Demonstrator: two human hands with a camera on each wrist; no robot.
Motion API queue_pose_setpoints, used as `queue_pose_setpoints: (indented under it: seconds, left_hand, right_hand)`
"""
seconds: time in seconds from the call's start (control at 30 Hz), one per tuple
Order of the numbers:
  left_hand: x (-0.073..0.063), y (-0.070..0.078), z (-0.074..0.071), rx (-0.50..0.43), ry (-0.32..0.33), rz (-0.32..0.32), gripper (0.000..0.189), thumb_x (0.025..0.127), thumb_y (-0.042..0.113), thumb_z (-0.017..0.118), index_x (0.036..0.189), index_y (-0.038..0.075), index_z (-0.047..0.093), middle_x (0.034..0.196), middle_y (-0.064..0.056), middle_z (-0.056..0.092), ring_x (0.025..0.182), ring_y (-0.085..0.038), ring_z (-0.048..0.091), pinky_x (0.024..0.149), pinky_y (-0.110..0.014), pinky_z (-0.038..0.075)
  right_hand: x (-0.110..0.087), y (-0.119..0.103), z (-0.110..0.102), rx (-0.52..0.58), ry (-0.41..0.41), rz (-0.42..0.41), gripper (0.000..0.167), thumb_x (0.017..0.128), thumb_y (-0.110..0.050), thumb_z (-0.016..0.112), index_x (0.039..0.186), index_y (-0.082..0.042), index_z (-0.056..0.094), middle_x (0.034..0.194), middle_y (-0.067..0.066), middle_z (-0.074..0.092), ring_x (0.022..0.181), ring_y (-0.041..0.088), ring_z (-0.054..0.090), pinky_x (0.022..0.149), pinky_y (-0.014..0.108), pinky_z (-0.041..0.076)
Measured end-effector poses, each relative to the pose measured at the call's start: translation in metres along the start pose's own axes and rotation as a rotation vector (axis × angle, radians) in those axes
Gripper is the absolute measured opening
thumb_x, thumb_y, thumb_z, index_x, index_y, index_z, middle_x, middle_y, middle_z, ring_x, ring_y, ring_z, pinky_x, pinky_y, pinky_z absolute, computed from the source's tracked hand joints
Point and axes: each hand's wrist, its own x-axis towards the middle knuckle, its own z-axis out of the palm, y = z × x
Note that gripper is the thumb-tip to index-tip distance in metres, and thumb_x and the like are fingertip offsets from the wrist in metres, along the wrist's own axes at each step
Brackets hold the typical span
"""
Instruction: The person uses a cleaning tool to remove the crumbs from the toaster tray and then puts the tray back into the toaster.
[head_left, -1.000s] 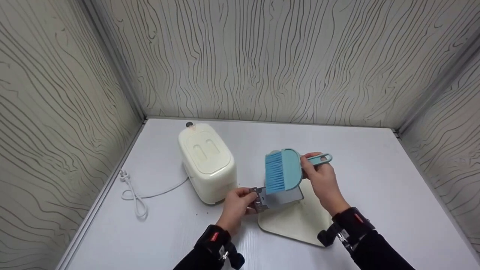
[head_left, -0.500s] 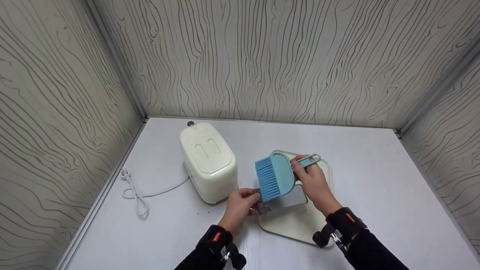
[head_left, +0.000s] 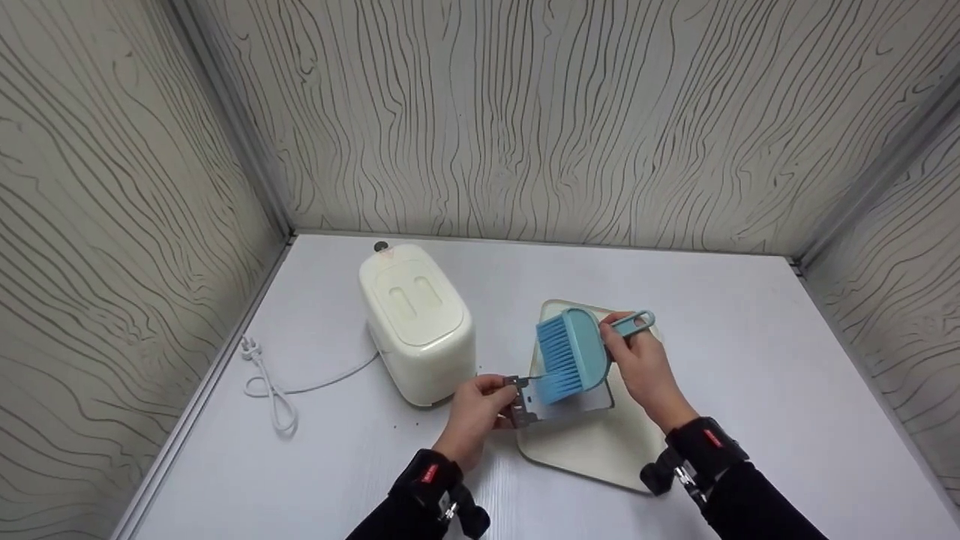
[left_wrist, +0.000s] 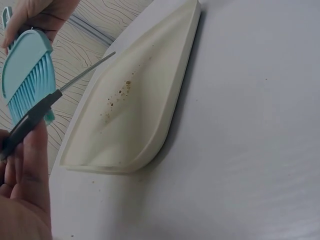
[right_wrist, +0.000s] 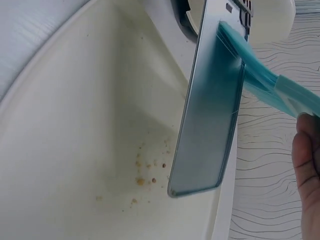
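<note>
In the head view my left hand (head_left: pixel 472 420) pinches the dark end of a thin grey metal crumb tray (head_left: pixel 581 403), held out tilted over a cream tray (head_left: pixel 596 454). My right hand (head_left: pixel 649 375) grips a light-blue brush (head_left: pixel 591 346) near its looped handle. The blue bristles (right_wrist: pixel 232 40) bend against the metal face in the right wrist view, near the slotted end. Brown crumbs (left_wrist: pixel 120 92) lie scattered in the cream tray below, seen in the left wrist view. From that side the metal plate (left_wrist: pixel 87 72) shows nearly edge-on.
A cream toaster (head_left: pixel 416 322) with a closed lid stands left of the hands. Its white cord and plug (head_left: pixel 251 349) lie farther left on the white table (head_left: pixel 337 465). A few dark specks (head_left: pixel 406 426) dot the tabletop. Patterned panels (head_left: pixel 525 120) wall the back and sides.
The brush first slid left and down toward my left hand over the metal tray, then came back right. My left hand and the metal tray stayed nearly still.
</note>
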Motion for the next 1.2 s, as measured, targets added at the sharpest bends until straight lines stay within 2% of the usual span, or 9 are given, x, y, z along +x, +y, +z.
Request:
queue_pose_setpoints:
  seconds: [0.17,0.3,0.53,0.73,0.83,0.97,1.2]
  left_hand:
    - [0.002,-0.001,-0.002,-0.019,-0.018,0.021,0.017,0.094,0.004,0.065,0.107,-0.006,0.066,0.089,-0.01,0.069,0.073,-0.016,0.067,0.065,-0.03,0.062]
    - [0.002,-0.001,-0.002,-0.019,-0.023,0.022,0.018,0.094,0.004,0.065,0.108,-0.007,0.065,0.089,-0.01,0.069,0.073,-0.017,0.067,0.065,-0.03,0.061]
    - [0.002,-0.001,-0.004,0.021,0.012,0.019,0.021,0.095,0.006,0.066,0.112,-0.006,0.065,0.092,-0.009,0.069,0.074,-0.016,0.064,0.064,-0.028,0.058]
    - [0.002,-0.001,-0.005,0.017,0.006,0.005,0.021,0.094,0.005,0.067,0.111,-0.006,0.064,0.095,-0.011,0.068,0.076,-0.017,0.066,0.067,-0.029,0.059]
    - [0.003,-0.001,-0.006,0.009,-0.003,0.007,0.019,0.094,0.004,0.066,0.11,-0.006,0.064,0.094,-0.011,0.068,0.077,-0.018,0.066,0.068,-0.029,0.06]
    - [0.003,-0.001,-0.006,0.012,-0.008,0.023,0.019,0.094,0.004,0.066,0.11,-0.007,0.064,0.094,-0.01,0.068,0.076,-0.017,0.066,0.067,-0.03,0.06]
    - [0.002,0.0,-0.006,0.005,-0.007,0.015,0.019,0.094,0.004,0.066,0.11,-0.006,0.064,0.095,-0.012,0.068,0.078,-0.018,0.067,0.068,-0.03,0.06]
  right_hand:
    - [0.001,0.005,-0.011,-0.06,0.025,0.024,0.043,0.108,-0.042,0.047,0.129,-0.005,0.053,0.111,0.013,0.063,0.097,0.021,0.057,0.08,0.024,0.053]
    - [0.001,0.009,-0.018,-0.121,0.067,0.006,0.043,0.109,-0.041,0.046,0.129,-0.004,0.055,0.107,0.013,0.064,0.092,0.021,0.056,0.076,0.024,0.051]
    - [-0.002,0.014,-0.022,-0.215,0.151,-0.054,0.035,0.109,-0.031,0.047,0.124,-0.002,0.059,0.09,0.011,0.06,0.081,0.021,0.052,0.065,0.023,0.043]
    - [-0.005,0.013,-0.02,-0.301,0.185,-0.119,0.029,0.108,-0.023,0.051,0.122,0.0,0.061,0.072,0.002,0.046,0.067,0.017,0.045,0.055,0.024,0.033]
    - [-0.005,0.013,-0.018,-0.338,0.2,-0.149,0.028,0.107,-0.02,0.052,0.121,0.002,0.061,0.071,0.002,0.046,0.066,0.018,0.044,0.055,0.025,0.032]
    - [-0.005,0.014,-0.016,-0.372,0.218,-0.176,0.028,0.107,-0.02,0.052,0.12,0.003,0.063,0.075,0.008,0.054,0.071,0.022,0.05,0.059,0.026,0.036]
    - [-0.006,0.015,-0.016,-0.371,0.234,-0.206,0.023,0.106,-0.017,0.054,0.117,0.001,0.062,0.072,0.006,0.053,0.069,0.021,0.05,0.058,0.025,0.035]
